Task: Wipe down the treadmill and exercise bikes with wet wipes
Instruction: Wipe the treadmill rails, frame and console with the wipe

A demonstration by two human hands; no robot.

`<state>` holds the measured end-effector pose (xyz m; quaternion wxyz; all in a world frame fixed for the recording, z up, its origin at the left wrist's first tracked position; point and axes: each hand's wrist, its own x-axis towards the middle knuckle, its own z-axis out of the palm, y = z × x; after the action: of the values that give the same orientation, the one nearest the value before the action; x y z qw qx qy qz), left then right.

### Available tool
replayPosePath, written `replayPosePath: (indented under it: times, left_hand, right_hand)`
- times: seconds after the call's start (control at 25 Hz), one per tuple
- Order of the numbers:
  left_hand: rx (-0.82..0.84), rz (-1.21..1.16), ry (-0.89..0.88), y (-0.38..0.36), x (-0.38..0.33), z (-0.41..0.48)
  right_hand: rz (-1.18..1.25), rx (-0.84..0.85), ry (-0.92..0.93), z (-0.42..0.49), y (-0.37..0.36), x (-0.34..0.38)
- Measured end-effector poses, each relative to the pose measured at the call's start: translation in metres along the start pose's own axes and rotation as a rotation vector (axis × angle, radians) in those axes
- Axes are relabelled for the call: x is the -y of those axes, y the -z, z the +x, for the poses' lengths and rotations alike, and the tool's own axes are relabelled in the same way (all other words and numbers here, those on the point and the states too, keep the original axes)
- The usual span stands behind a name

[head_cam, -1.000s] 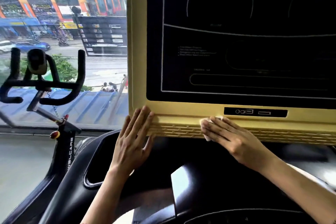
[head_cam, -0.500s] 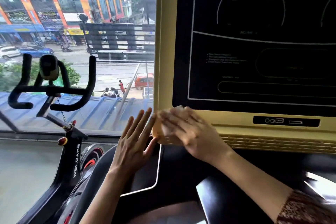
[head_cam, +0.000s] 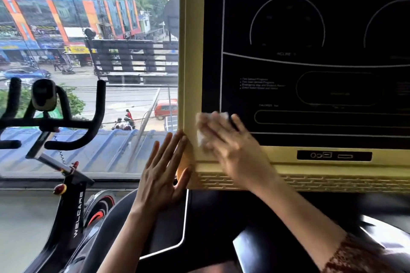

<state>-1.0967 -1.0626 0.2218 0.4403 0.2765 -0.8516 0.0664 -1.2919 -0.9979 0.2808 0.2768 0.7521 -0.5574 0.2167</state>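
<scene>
- Head camera looks down on my right hand point(head_cam: 230, 146). Its fingers are straight and slightly fanned, pressing a crumpled white wet wipe point(head_cam: 200, 137) flat against the treadmill's yellow plastic console frame point(head_cam: 190, 51). The hand is blurred with motion, so I cannot tell how the thumb lies.
- The wipe sits under my fingers and shows beyond the fingertips and along the hand's left side. It straddles the frame and the lower left corner of the glossy black display panel point(head_cam: 310, 73).
- My left hand point(head_cam: 164, 168) is just left of the right one, fingers straight and close together. It rests against the console's outer edge and holds nothing.
- A second ago the wipe was lower, on the ribbed yellow vent grille point(head_cam: 310, 180) under the small black port strip point(head_cam: 332, 155); both now lie below and to the right of my right hand. Half a second ago it was at the bottom left corner, and now it has climbed onto the frame's left upright. The left hand has kept to the edge throughout.
- I judge that part of the bottom strip is done and the stroke is turning up the left side. The frame and panel above and right of my hand remain.
- A black exercise bike point(head_cam: 66, 217) with curved handlebars stands well left of my left hand, by the window, and neither hand touches it. I expect it comes later.
</scene>
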Motion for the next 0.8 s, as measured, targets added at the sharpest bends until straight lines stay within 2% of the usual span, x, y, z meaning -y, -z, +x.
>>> replayPosePath:
  times: [0.08, 0.16, 0.24, 0.36, 0.4, 0.56, 0.72, 0.8]
  left_hand:
    - [-0.012, 0.011, -0.007, 0.002, -0.001, 0.006]
    - [-0.007, 0.035, -0.049, 0.004, 0.001, 0.011]
    - [0.007, 0.054, -0.082, 0.005, 0.003, 0.018]
    - [0.009, 0.056, -0.049, 0.009, 0.000, 0.043]
    - [-0.005, 0.058, -0.031, 0.010, -0.002, 0.053]
    - [-0.061, 0.084, -0.036, 0.011, -0.001, 0.077]
    - [-0.050, 0.098, -0.035, 0.013, 0.000, 0.088]
    - [-0.059, 0.120, -0.029, 0.015, 0.001, 0.101]
  right_hand:
    - [0.031, -0.087, -0.141, -0.010, 0.008, -0.022]
    - [0.048, -0.122, -0.202, -0.026, 0.010, -0.022]
    - [0.016, -0.061, -0.107, -0.027, 0.000, -0.004]
    - [-0.031, -0.028, 0.154, 0.022, 0.002, -0.014]
    - [-0.052, -0.055, 0.151, 0.042, 0.008, -0.024]
    - [0.009, -0.201, -0.066, 0.073, 0.014, -0.039]
    - [-0.054, -0.114, 0.197, 0.096, 0.015, -0.043]
    - [-0.065, -0.155, 0.083, 0.126, 0.028, -0.057]
